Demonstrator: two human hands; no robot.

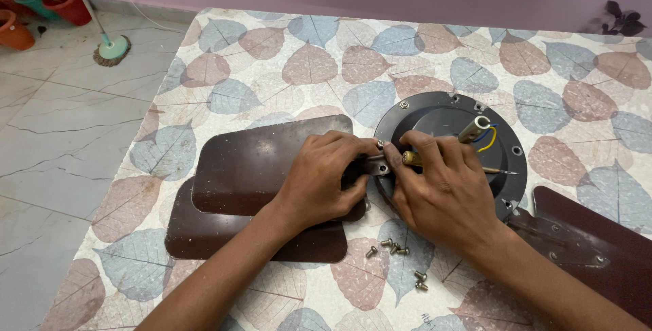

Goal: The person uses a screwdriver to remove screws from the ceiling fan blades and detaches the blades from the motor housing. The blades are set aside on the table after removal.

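screwdriver [435, 162] gripped tight in right hand [445, 192], lying across the dark fan motor housing [506, 151], left hand [324, 178] pinching a screw [380, 145] on the top brown blade [261, 161], loose screws [394, 248] near wrists, leaf-print table [305, 66]

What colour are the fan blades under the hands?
Dark brown fan blades, seen best in the head view.

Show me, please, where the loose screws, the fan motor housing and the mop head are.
loose screws [392, 246], head view, on the cluster near the table's front.
fan motor housing [435, 110], head view, on its bare upper rim.
mop head [111, 49], head view, on its green top.
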